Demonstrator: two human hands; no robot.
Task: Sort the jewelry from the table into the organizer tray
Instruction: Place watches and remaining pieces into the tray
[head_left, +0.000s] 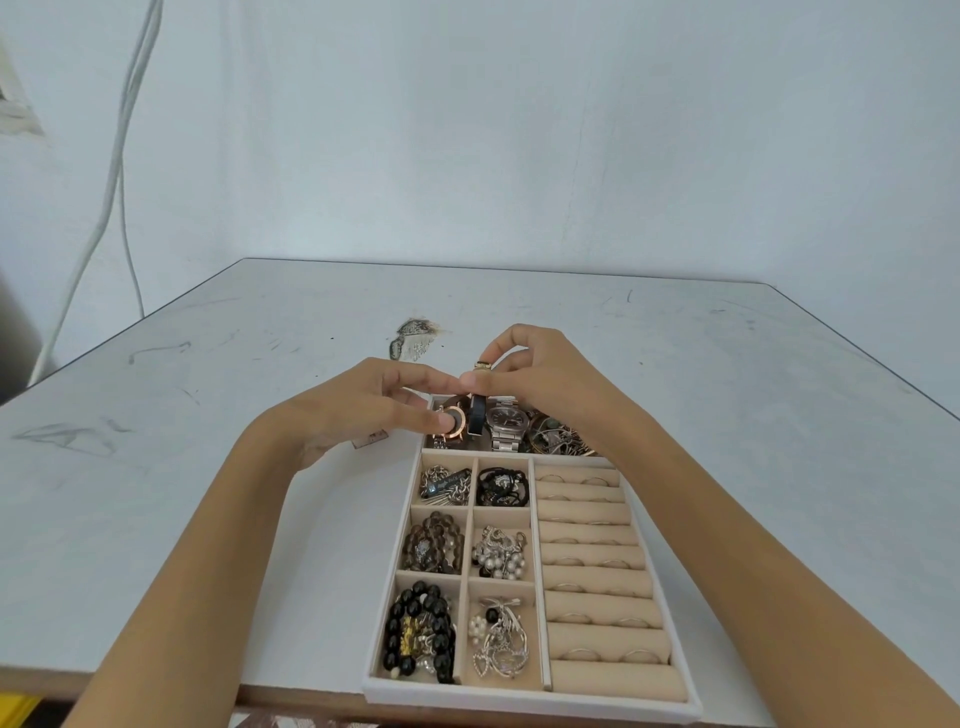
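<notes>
A beige organizer tray (540, 571) with a white rim lies at the table's near edge. Its six small left compartments hold chains, beads and brooches; ring rolls (597, 561) on the right carry thin rings. Above the far compartment, both hands hold a watch with a rose-gold case (453, 421) and a dark strap (477, 415). My left hand (363, 410) pinches the case between thumb and fingers. My right hand (535, 374) pinches the strap's gold buckle end (483, 365). A silver watch (505, 423) and tangled bangles (558, 436) lie in that far compartment.
The grey table (208, 415) is scuffed, with a dark worn patch (415, 340) beyond the hands. A small tag (370, 439) lies on the table left of the tray. White cables (111, 197) hang down the wall at the left.
</notes>
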